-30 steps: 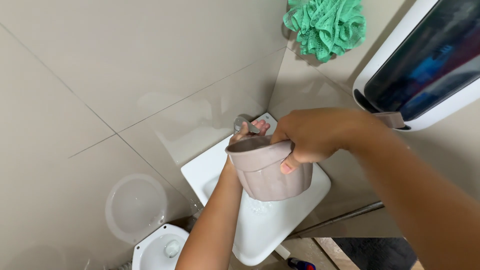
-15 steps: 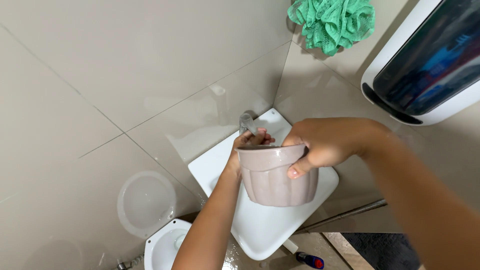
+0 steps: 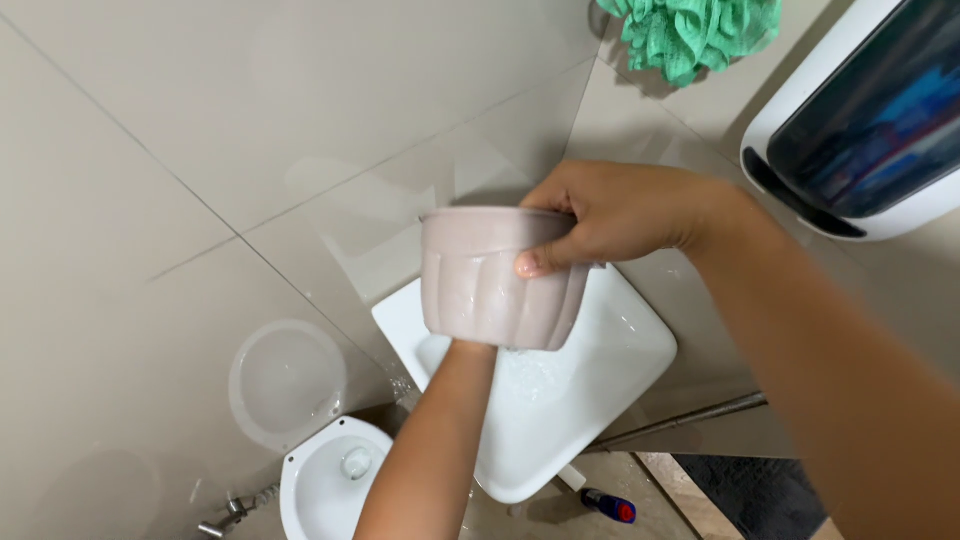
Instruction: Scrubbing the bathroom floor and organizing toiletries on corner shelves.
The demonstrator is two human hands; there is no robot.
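Note:
My right hand (image 3: 620, 215) grips the rim of a pale pinkish-beige ribbed plastic pot (image 3: 490, 285), thumb on the outside wall. The pot is upright and wet, held above a white corner sink (image 3: 610, 365). My left forearm (image 3: 440, 440) reaches up from below and passes behind the pot. The left hand itself is hidden behind the pot, so I cannot see what it touches. The tap is also hidden by the pot. Water lies in the sink bowl under the pot.
Beige glossy tiles cover both walls. A green mesh sponge (image 3: 700, 30) hangs in the corner, beside a white wall dispenser with a dark window (image 3: 870, 120). Below left is a white toilet (image 3: 330, 480). A blue bottle with a red cap (image 3: 605, 505) lies on the floor.
My right hand has lifted the pot up and to the left, so it now covers my left hand and the tap. The view has shifted slightly.

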